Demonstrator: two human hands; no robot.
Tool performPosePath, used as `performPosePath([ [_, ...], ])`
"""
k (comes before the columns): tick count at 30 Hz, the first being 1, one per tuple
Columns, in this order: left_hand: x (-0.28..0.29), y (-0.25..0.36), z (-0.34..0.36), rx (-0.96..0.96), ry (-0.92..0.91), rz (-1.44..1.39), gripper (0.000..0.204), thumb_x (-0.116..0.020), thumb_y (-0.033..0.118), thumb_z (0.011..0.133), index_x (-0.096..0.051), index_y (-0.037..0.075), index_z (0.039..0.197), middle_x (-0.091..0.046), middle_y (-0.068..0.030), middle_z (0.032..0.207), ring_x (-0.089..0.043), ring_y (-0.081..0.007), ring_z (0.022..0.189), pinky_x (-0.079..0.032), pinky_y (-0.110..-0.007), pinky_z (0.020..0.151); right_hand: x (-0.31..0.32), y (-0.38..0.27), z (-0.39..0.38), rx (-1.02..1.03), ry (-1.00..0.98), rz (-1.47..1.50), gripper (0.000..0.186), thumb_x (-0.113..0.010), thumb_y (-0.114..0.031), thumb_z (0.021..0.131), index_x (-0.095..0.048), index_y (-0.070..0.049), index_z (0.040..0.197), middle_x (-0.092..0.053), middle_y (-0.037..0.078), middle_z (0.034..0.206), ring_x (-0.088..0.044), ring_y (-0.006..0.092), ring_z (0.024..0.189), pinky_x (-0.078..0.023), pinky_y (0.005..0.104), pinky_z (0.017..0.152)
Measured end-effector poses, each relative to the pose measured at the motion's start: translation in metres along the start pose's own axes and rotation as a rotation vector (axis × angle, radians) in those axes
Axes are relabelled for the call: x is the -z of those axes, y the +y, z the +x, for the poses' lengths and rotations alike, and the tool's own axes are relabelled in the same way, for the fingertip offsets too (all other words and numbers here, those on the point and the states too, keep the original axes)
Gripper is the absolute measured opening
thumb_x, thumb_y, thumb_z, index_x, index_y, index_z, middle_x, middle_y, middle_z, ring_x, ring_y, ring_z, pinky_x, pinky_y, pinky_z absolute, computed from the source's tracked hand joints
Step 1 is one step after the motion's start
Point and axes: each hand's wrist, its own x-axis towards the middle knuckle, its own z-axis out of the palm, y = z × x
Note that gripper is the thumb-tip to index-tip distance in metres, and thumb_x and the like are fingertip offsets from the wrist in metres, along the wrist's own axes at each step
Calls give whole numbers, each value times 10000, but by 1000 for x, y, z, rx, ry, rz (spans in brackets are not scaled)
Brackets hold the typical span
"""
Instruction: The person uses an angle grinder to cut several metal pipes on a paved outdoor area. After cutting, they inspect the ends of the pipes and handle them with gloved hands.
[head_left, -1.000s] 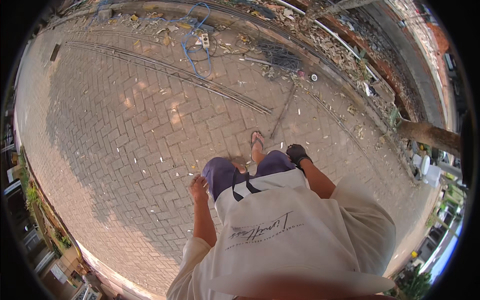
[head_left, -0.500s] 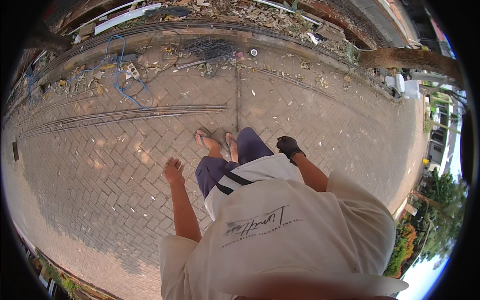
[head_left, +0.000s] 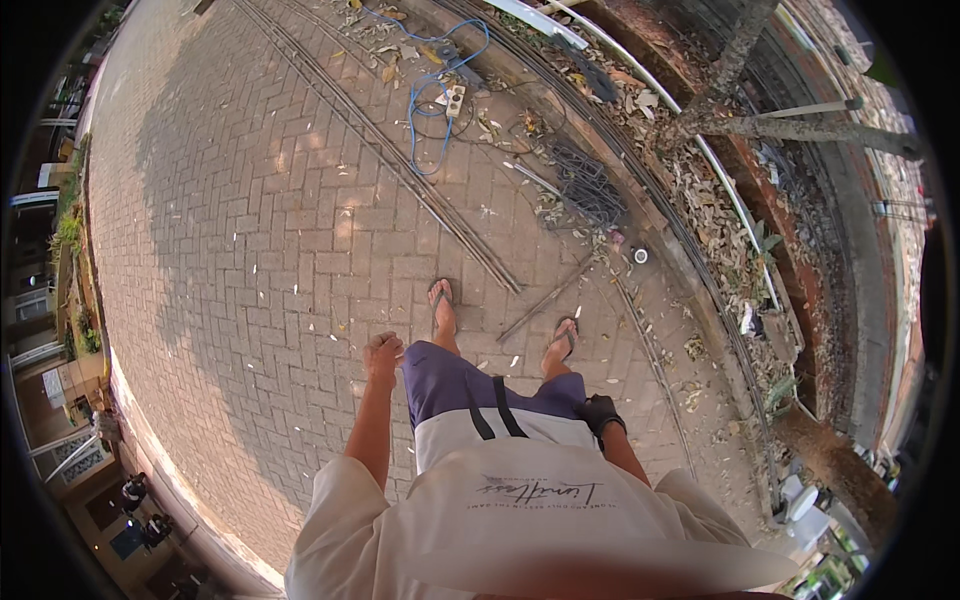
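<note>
My bare left hand (head_left: 382,358) hangs beside the left leg of my purple shorts (head_left: 440,385), its fingers loosely bent, with nothing seen in them. In a dark glove, my right hand (head_left: 603,413) is at the right side of the shorts; its fingers are too dark and small to make out. Neither hand is near any tool. Ahead of my feet, long thin metal bars (head_left: 400,168) lie on the brick paving, and a shorter bar (head_left: 545,300) lies across in front of my right foot.
A blue cable (head_left: 412,120) runs to a white power strip (head_left: 455,101). Beyond the bars lies a heap of dark wire pieces (head_left: 588,185), near a small white roll (head_left: 640,256). More long bars line the kerb on the right. A tree trunk (head_left: 835,465) and white toilet (head_left: 805,505) stand at lower right.
My view has turned left, so the bars, cable and kerb now slant toward the right. My feet have moved apart in a step. My right hand has drawn back against the shorts.
</note>
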Motion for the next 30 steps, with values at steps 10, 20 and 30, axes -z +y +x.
performPosePath([
  [10,-115,-96,-109,66,-5,-139,345,-713,194,909,-663,15,1199,-697,-67,953,-679,-184,865,-570,-374,738,88,90,19,193,-326,-1,488,-774,-467,795,-733,19,781,-700,148,688,-677,242,594,-561,384,596],
  [20,-166,-124,-85,24,-13,-334,264,-709,161,908,-677,37,1138,-700,-33,915,-662,-144,799,-535,-309,684,150,69,-16,400,-703,-135,470,-743,-496,806,-779,-43,929,-749,140,835,-722,260,784,-567,389,746],
  [30,-288,-294,285,36,175,-78,201,-742,168,809,-701,-8,898,-711,-121,796,-689,-234,694,-550,-377,600,-45,-45,342,266,99,112,485,-697,-425,800,-745,15,999,-746,217,833,-729,386,864,-554,453,796],
])
